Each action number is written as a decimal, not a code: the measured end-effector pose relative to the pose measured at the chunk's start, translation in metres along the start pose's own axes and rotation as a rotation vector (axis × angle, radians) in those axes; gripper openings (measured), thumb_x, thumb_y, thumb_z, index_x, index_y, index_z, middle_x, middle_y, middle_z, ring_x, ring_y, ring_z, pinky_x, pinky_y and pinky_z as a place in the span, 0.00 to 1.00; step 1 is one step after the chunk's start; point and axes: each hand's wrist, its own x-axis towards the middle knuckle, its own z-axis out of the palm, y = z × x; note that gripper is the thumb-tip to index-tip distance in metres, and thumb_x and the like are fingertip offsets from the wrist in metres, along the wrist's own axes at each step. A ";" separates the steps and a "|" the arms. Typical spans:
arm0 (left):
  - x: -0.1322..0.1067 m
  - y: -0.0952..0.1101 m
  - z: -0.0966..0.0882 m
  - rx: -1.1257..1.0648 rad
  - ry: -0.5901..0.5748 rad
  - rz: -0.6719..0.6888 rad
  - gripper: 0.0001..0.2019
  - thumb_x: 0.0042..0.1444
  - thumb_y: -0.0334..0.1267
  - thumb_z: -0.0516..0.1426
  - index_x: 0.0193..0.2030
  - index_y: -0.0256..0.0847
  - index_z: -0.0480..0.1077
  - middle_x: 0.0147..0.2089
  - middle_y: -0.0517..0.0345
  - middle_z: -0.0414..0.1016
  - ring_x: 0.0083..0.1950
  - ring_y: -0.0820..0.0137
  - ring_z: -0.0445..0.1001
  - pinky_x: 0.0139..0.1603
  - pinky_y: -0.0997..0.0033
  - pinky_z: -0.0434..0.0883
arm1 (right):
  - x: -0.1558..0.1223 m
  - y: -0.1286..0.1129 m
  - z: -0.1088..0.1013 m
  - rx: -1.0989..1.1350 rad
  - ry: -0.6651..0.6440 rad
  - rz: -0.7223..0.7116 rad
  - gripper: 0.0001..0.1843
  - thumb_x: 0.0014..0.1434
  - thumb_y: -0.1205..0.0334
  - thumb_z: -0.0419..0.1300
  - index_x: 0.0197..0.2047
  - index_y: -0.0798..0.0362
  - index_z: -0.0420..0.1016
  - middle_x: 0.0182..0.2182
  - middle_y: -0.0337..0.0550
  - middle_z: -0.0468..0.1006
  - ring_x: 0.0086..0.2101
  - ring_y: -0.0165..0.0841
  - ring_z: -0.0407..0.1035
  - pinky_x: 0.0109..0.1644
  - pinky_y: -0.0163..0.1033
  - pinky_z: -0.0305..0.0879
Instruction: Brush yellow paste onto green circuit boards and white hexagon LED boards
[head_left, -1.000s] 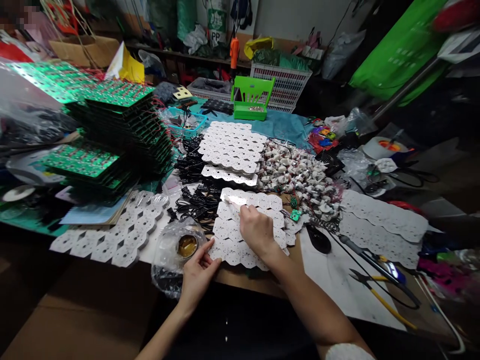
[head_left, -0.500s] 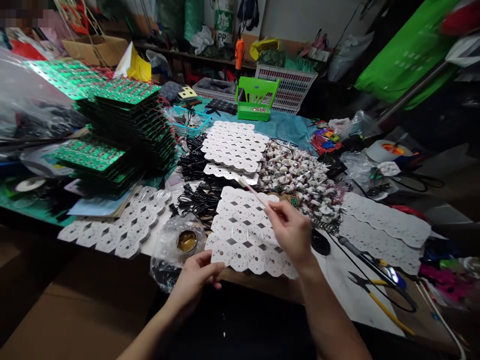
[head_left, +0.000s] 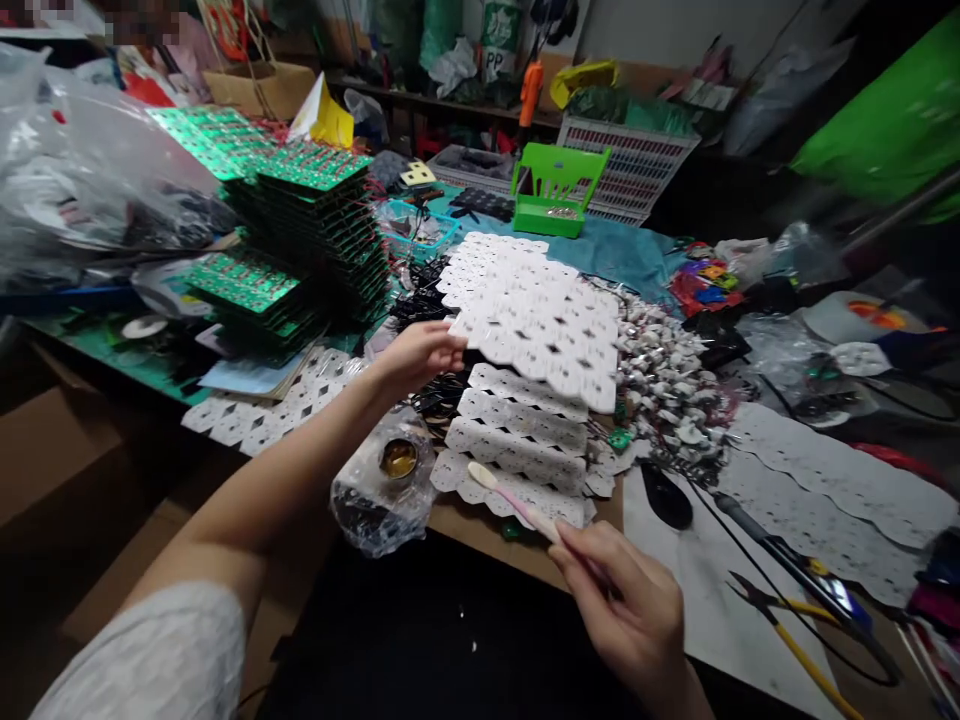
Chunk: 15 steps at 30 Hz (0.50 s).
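Observation:
My left hand grips the left corner of a white scalloped circuit board panel with diamond-shaped holes. The panel is raised and slightly blurred, over the far stack of similar panels. Closer to me lies another pile of white panels, its rows overlapping. My right hand is closed around the handle of a toothbrush, whose pale bristle end points left above the near pile. Left of that pile, a round tin of amber paste sits on crumpled clear plastic.
Tall stacks of green circuit boards stand at the left. White wired parts are heaped right of the panels. A soldering iron, yellow-handled cutters and more white panels lie at the right. A green chair-shaped holder stands behind.
My left hand has lifted a white panel from the near pile and carried it away from me toward the far stack. My right hand has drawn back toward me with the toothbrush.

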 end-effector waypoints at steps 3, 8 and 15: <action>0.052 0.007 -0.017 0.039 0.080 0.008 0.11 0.45 0.21 0.64 0.30 0.35 0.65 0.25 0.61 0.69 0.24 0.79 0.69 0.30 0.77 0.72 | 0.003 0.010 0.036 -0.103 -0.114 -0.034 0.09 0.64 0.71 0.59 0.48 0.55 0.74 0.28 0.40 0.74 0.27 0.28 0.69 0.31 0.33 0.63; 0.105 0.008 -0.037 0.086 0.225 -0.025 0.09 0.50 0.19 0.61 0.30 0.33 0.65 0.25 0.61 0.69 0.24 0.80 0.69 0.36 0.74 0.74 | 0.023 0.011 0.087 -0.320 -0.289 -0.155 0.10 0.69 0.65 0.53 0.45 0.56 0.76 0.26 0.40 0.74 0.25 0.28 0.67 0.27 0.35 0.52; 0.112 0.000 -0.045 0.170 0.431 -0.005 0.17 0.51 0.19 0.59 0.48 0.29 0.67 0.31 0.57 0.72 0.32 0.70 0.78 0.46 0.64 0.76 | 0.055 0.012 0.116 -0.511 -0.394 -0.207 0.07 0.64 0.67 0.58 0.33 0.53 0.74 0.25 0.40 0.71 0.24 0.29 0.59 0.28 0.39 0.41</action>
